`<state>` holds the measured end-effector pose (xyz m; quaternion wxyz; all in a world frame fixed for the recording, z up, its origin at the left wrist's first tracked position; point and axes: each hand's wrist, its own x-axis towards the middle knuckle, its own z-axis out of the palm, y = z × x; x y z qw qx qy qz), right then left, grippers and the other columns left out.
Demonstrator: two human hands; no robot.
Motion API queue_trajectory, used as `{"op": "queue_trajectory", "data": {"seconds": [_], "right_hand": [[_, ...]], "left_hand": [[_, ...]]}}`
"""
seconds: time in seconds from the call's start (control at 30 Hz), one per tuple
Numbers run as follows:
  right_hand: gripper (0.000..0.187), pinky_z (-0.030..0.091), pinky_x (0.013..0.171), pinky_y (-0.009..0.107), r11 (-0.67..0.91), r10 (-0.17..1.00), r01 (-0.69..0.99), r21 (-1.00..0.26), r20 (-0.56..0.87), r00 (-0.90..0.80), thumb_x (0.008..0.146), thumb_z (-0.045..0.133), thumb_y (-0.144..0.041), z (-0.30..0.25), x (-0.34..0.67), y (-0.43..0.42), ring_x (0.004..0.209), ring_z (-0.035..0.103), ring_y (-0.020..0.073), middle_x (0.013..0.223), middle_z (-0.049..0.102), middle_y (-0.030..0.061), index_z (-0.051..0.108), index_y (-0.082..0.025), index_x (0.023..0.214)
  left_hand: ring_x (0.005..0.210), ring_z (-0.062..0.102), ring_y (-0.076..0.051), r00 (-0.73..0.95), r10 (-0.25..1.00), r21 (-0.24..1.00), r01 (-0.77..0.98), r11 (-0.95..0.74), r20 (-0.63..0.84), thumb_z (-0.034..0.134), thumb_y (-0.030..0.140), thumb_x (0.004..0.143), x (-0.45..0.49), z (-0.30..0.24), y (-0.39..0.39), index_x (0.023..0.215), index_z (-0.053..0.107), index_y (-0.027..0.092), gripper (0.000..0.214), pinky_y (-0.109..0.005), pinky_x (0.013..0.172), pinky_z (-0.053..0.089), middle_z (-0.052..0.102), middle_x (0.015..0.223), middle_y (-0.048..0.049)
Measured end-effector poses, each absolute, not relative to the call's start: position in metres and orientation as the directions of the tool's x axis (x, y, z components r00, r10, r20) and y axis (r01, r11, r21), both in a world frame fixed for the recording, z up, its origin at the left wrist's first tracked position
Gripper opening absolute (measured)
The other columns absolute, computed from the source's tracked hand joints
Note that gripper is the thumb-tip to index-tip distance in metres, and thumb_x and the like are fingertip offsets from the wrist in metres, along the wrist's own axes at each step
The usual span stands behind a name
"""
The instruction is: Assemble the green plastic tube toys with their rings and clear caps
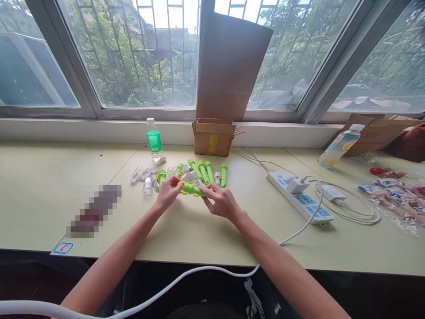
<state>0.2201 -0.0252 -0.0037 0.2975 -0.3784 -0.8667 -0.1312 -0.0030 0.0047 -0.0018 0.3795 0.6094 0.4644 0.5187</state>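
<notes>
Back from the counter's front edge (212,254), left hand (168,193) and right hand (220,200) pinch a ridged green tube (191,189) — a slack grip could drop it.

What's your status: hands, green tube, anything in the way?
Left hand and right hand on green tube, opposite ends. Clear containers and green pieces crowd just beyond.

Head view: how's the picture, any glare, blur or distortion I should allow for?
In the head view, daylight washes out sky beyond the window; there too, window frames splay towards the top, and a pixelated patch masks part of the table; same view, the green piece in both hands reads clearly, the clear pieces less so.
</notes>
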Motion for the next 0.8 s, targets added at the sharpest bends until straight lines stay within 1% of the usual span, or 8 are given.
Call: {"op": "queue_trajectory", "data": {"seconds": [0.1,0.2,0.3,0.57,0.8], "right_hand": [[0.035,0.035,0.051,0.021,0.661,0.589,0.750,0.006,0.615,-0.524,0.084,0.052,-0.024,-0.0047,0.2205,-0.0242,0.065,0.054,0.0104,0.093,0.062,0.0043,0.056,-0.023,0.119],[0.035,0.035,0.051,0.021,0.639,0.605,0.769,0.003,0.616,-0.505,0.084,0.052,-0.023,-0.0058,0.2217,-0.0227,0.065,0.055,0.0107,0.092,0.062,0.0046,0.056,-0.023,0.119],[0.034,0.034,0.051,0.021,0.625,0.615,0.781,0.003,0.615,-0.494,0.085,0.052,-0.024,-0.0067,0.2238,-0.0214,0.064,0.055,0.0108,0.091,0.063,0.0053,0.056,-0.023,0.119],[0.036,0.034,0.051,0.021,0.646,0.597,0.763,0.028,0.604,-0.528,0.084,0.052,-0.023,-0.0074,0.2229,-0.0217,0.065,0.056,0.0109,0.092,0.063,0.0050,0.056,-0.024,0.120],[0.036,0.034,0.050,0.021,0.602,0.621,0.798,0.023,0.615,-0.486,0.085,0.051,-0.022,-0.0072,0.2211,-0.0210,0.068,0.057,0.0125,0.092,0.064,0.0061,0.056,-0.024,0.121]], "left_hand": [[0.069,0.063,-0.016,0.064,0.959,0.947,0.156,-0.282,0.275,0.063,0.035,0.072,-0.0034,-0.0005,0.0043,0.081,0.059,0.015,0.023,-0.028,0.059,0.053,0.065,0.076,-0.0040],[0.079,0.065,-0.019,0.115,0.957,0.946,0.158,-0.283,0.267,0.064,0.039,0.074,-0.0036,0.0008,0.0034,0.092,0.063,0.014,0.030,-0.030,0.065,0.055,0.068,0.088,-0.0082],[0.087,0.066,-0.021,0.138,0.953,0.946,0.148,-0.287,0.268,0.064,0.041,0.075,-0.0033,0.0013,0.0025,0.095,0.065,0.015,0.032,-0.032,0.072,0.056,0.069,0.094,-0.0097],[0.086,0.068,-0.022,0.113,0.953,0.951,0.105,-0.291,0.280,0.064,0.039,0.076,0.0001,0.0007,0.0009,0.097,0.068,0.016,0.030,-0.037,0.076,0.057,0.071,0.096,-0.0090],[0.090,0.067,-0.022,0.121,0.955,0.957,0.078,-0.279,0.269,0.065,0.039,0.076,-0.0012,0.0000,0.0021,0.098,0.067,0.015,0.033,-0.037,0.081,0.056,0.070,0.098,-0.0094]]}}
